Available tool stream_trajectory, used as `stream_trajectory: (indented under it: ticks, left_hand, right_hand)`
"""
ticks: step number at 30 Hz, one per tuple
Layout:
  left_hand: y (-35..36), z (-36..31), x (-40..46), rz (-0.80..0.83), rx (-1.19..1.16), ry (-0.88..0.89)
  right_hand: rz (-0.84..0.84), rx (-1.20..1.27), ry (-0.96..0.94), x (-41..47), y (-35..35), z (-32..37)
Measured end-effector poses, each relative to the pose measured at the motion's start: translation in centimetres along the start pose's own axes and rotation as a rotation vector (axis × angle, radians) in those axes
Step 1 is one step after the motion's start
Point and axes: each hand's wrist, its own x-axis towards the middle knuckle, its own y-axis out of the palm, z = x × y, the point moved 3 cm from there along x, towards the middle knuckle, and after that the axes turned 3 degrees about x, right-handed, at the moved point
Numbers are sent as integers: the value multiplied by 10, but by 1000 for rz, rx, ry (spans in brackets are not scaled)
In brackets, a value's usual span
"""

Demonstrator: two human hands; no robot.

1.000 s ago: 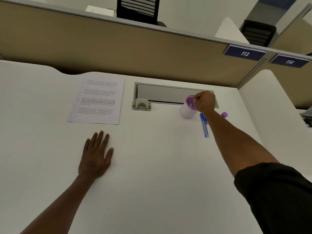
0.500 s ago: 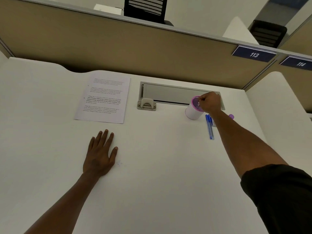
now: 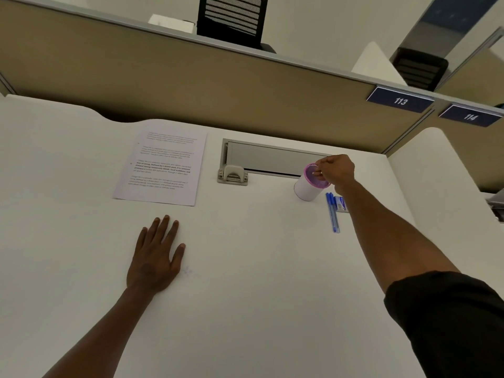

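Observation:
A white cup (image 3: 305, 188) with a purple rim stands at the back right of the white desk (image 3: 259, 268). My right hand (image 3: 336, 170) reaches over it, its fingertips curled together at the rim above the opening, pinching the cup's edge. Anything inside the cup is hidden. My left hand (image 3: 156, 255) lies flat on the desk, fingers straight and spread, holding nothing. Two blue pens (image 3: 333, 212) lie side by side just right of the cup, under my right forearm.
A printed sheet of paper (image 3: 163, 165) lies at the back left. A grey cable hatch (image 3: 272, 159) with a latch (image 3: 232, 174) sits behind the cup. A small blue and white box (image 3: 341, 203) lies by the pens. A tan partition (image 3: 191, 85) closes the far side.
My right hand stays at the cup's rim, its fingertips now further over the opening. My left hand has not moved. The view shifted slightly.

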Motion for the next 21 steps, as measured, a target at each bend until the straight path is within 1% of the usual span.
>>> stream_trajectory:
  ticks: [4,7,9,11,13,16,18,21]
  left_hand:
    - [0,0,0,-1,-4,1]
    - [0,0,0,3,-3,0]
    - [0,0,0,8,-3,-3]
    - [0,0,0,9,-7,-1]
    - [0,0,0,10,-4,-1]
    - [-1,0,-1,15,-7,-4]
    - [-1,0,-1,17,-11,-2]
    - [-1,-1,0,20,-18,-2]
  right_hand:
    - [37,-147,-15,0,2,6]
    - [54,-356,-138,-4,2,12]
    - [36,-448,-227,-7,2,15]
    - [15,-507,-268,-9,2,15]
    - [-23,-491,-273,-10,2,13]
    - [-109,-326,-247,-9,-2,11]
    - [-111,-216,-207,-8,-5,9]
    - [-62,-20,-116,-8,-6,3]
